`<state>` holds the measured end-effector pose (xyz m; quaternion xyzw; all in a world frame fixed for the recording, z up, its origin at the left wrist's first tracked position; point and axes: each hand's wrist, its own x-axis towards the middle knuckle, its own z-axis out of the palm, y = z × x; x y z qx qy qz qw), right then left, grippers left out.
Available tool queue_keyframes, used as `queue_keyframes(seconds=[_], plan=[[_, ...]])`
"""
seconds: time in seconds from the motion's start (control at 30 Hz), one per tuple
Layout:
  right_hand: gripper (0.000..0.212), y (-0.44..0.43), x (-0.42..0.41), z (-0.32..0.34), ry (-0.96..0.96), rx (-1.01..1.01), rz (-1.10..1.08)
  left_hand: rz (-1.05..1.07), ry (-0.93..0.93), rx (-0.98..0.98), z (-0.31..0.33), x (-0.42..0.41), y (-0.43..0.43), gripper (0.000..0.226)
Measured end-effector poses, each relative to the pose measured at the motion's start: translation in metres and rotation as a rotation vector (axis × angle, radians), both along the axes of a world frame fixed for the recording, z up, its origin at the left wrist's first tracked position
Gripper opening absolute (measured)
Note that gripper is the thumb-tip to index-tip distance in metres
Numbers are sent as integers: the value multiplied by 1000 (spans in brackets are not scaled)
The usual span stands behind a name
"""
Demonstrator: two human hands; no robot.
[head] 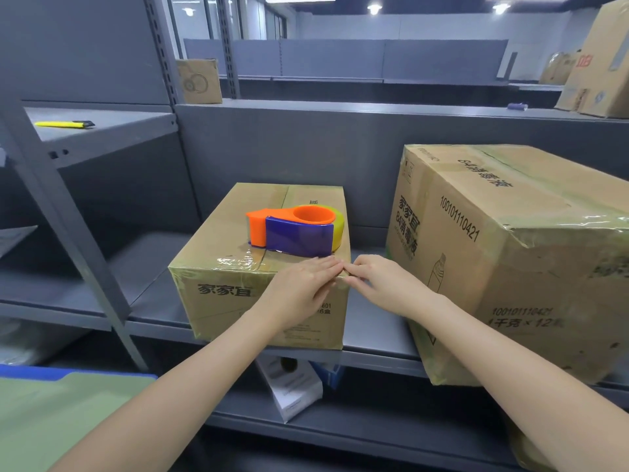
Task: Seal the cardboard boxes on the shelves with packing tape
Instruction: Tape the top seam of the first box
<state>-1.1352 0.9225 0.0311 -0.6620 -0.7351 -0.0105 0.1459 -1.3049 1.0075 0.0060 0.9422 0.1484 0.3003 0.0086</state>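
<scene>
Head view: our left hand (303,284) lies flat, pressing clear packing tape (238,262) onto the small brown cardboard box (221,311) on the grey metal shelf (371,321). Our right hand (384,281) curls at its corner, grip unclear. We judge the board stiff and the film slick, so smooth along the edges.

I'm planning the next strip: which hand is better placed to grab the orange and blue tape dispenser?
Likely the left hand: its straight fingers rest on the small cardboard box just in front of the orange and blue tape dispenser. The right hand is off at the box's right corner.
</scene>
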Motion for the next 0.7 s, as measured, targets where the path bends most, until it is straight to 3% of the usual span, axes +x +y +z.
queue_keyframes(seconds=[0.23, 0.4, 0.6, 0.7], plan=[[30, -4, -20, 12, -143, 282, 4, 116, -98, 71, 9, -49, 11, 19], [29, 21, -44, 25, -182, 446, -38, 255, -107, -35, 10, -91, 33, 22], [53, 63, -62, 22, -209, 304, -131, 256, -88, -81, 15, -106, 46, 23], [49, 77, -62, 25, -172, 224, -211, 285, -157, -108, 25, -103, 56, 28]])
